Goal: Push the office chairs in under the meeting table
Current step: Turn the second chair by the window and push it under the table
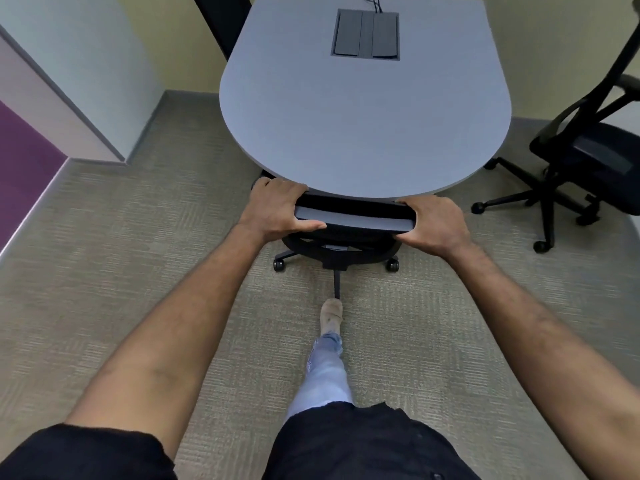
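Observation:
A black office chair (349,220) stands at the rounded near end of the grey meeting table (363,126), its seat hidden under the tabletop. Only the grey top edge of its backrest, two castors and one base leg show. My left hand (280,211) grips the left end of the backrest top. Gripping the right end is my right hand (433,221). A second black office chair (588,157) stands away from the table at the right, turned sideways.
A dark cable hatch (366,34) is set in the tabletop, with cords behind it. My foot (331,315) touches the chair's rear base leg. Grey-green carpet covers the floor. A white and purple wall runs along the left.

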Demonstrator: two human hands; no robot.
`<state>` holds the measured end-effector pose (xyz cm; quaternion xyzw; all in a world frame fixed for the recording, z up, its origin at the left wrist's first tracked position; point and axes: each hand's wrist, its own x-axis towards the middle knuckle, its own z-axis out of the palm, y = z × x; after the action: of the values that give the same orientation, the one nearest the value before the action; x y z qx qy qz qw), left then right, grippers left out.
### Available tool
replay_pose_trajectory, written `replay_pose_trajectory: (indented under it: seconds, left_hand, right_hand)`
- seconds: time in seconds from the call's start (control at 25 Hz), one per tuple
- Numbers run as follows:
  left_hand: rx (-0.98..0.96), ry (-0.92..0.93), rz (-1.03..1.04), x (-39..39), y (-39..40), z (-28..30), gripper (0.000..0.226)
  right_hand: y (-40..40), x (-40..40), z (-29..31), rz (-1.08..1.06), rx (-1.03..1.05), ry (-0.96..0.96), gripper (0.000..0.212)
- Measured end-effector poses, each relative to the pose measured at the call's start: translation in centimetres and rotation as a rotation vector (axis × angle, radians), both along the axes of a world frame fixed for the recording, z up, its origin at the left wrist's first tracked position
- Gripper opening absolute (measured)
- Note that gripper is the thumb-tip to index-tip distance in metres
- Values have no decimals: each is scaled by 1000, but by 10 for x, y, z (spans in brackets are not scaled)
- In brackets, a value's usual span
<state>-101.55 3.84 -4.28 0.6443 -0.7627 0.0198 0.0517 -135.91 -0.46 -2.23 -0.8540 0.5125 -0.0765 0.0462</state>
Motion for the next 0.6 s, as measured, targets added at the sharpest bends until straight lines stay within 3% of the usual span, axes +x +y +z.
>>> replay_pose_trajectory:
  seconds: [0.44, 0.6]
  left_hand:
    - [-31, -1, 53, -62, 49, -6, 82]
    - [32, -37, 42, -103, 70, -11, 84]
  right_hand:
    - [57, -37, -25, -61, -44, -34, 81]
    - [91, -57, -26, -71, -12, -76, 80]
